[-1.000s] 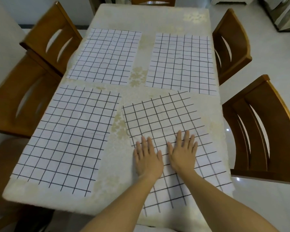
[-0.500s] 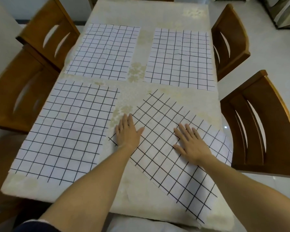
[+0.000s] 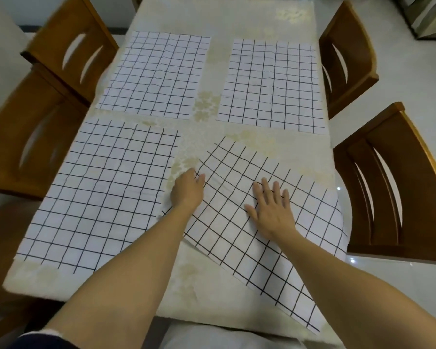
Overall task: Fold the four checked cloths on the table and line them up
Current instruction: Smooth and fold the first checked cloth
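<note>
Hands at work on a dining table (image 3: 239, 18) spread with a cream, flower-patterned cover; four white cloths checked in black lie on it, two by two, all unfolded. The far-left cloth (image 3: 156, 74) and the far-right cloth (image 3: 272, 84) lie flat and square to the table, apart from each other; the near-left cloth (image 3: 106, 187) lies flat just in front of the far-left one. The near-right cloth (image 3: 237, 248) sits askew, turned so that one corner points toward the far end; its right side droops over the table's right edge and its nearest corner hangs past the front edge.

The left grip (image 3: 188, 190) is on that cloth's left edge, fingers curled and grasping the fabric, which puckers into creases running toward the right; the right grip (image 3: 272, 209) is released, palm down and fingers spread flat on the middle of the same cloth. Both forearms are bare; a dark sleeve (image 3: 35, 342) shows at the lower left corner.

Four wooden chairs with slotted backs flank the table: two on the left (image 3: 68, 51) (image 3: 23, 147), two on the right (image 3: 347, 54) (image 3: 393, 187); pale glossy floor (image 3: 413, 79) lies beyond.
</note>
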`<state>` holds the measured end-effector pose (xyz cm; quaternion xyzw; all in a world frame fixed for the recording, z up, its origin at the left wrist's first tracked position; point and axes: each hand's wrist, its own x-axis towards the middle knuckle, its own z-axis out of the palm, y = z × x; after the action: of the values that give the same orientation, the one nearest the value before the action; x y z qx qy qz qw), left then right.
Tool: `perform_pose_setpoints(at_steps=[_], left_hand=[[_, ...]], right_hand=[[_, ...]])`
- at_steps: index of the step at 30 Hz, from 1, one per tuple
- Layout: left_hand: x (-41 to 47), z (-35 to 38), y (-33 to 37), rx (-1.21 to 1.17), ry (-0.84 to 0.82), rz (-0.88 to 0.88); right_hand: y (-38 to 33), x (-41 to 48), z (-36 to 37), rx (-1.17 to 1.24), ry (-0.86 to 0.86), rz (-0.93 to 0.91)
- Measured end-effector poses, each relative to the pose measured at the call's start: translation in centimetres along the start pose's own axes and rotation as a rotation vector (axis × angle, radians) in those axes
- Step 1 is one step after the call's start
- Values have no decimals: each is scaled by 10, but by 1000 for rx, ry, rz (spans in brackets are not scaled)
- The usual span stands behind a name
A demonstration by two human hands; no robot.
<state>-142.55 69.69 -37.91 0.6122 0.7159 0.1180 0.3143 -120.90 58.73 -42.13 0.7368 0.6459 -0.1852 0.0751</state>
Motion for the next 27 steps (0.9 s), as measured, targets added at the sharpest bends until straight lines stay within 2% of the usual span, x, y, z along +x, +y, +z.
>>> perform_pose_setpoints(at_steps=[3, 7, 13, 18, 20, 22, 24, 27], left_hand=[[0, -17, -14, -48, 86, 31], [1, -37, -37, -57, 155, -62], [0, -48, -71, -47, 257, -201], [-5, -41, -84, 45, 380, -165], [-7, -37, -83, 157, 400, -103], [-9, -30, -75, 381, 301, 118], [-9, -14, -58, 525, 97, 380], [-14, 14, -27, 559, -146, 504]], right_hand=[[-7, 5, -3, -6, 45, -5], [-35, 14, -6, 2, 101, 50], [-75, 23, -2, -13, 79, -8], [-74, 31, 3, -10, 28, -78], [-66, 40, -1, -32, 13, -123], [-58, 48, -8, -63, -3, -171], [-52, 54, -14, -72, -7, -182], [-51, 52, -17, -33, 53, -120]])
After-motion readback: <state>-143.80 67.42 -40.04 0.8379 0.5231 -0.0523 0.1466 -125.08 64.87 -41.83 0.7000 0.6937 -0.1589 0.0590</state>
